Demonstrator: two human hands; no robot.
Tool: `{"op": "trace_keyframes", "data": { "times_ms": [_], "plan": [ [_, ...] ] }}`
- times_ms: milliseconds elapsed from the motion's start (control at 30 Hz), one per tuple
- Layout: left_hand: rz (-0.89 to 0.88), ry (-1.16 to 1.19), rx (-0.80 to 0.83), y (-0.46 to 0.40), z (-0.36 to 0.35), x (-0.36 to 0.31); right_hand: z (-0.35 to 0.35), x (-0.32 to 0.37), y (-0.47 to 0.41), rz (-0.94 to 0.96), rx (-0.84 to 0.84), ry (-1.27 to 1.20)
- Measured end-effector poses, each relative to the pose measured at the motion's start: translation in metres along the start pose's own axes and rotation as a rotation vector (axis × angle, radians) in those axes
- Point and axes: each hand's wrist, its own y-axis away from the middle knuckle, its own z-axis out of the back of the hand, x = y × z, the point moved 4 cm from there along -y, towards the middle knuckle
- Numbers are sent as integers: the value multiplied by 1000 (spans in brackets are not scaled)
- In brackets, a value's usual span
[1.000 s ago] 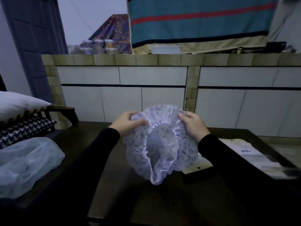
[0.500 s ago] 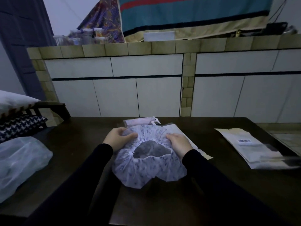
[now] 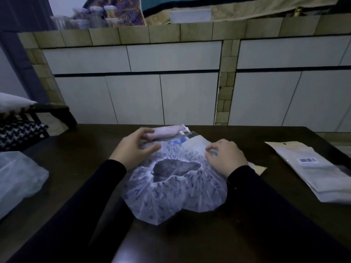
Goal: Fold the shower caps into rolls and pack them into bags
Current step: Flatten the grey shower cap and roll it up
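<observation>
On the dark wooden table (image 3: 237, 234), backed by a white-panelled counter (image 3: 171, 88) edged in beige tiles, a thin, crinkly shower cap (image 3: 171, 194) with blue print lies spread open side up, its gathered elastic rim ringing a dark opening. A clear plastic bag (image 3: 17, 179) slumps at the left edge; flat packaging bags (image 3: 311, 168) lie stacked at the right. Beyond the cap rests a pale roll in a bag (image 3: 167, 132). The left hand (image 3: 133, 149) hovers with relaxed, loosely spread fingers at the cap's far-left edge, while the right hand (image 3: 226, 158) pinches the cap's far-right edge.
</observation>
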Motion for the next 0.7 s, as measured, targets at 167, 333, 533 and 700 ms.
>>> {"op": "trace_keyframes", "data": {
  "times_ms": [167, 333, 533, 700],
  "plan": [
    [22, -164, 345, 18, -20, -27, -5, -5, -6, 47, -2, 76],
    [-153, -374, 406, 26, -37, -16, 0, -8, -7, 111, 41, 180],
    [-364, -467, 268, 20, -37, -23, 2, -21, -26, 115, -7, 307],
    [-399, -506, 245, 16, -44, -20, -6, -24, -43, 152, -4, 194]
  ]
}}
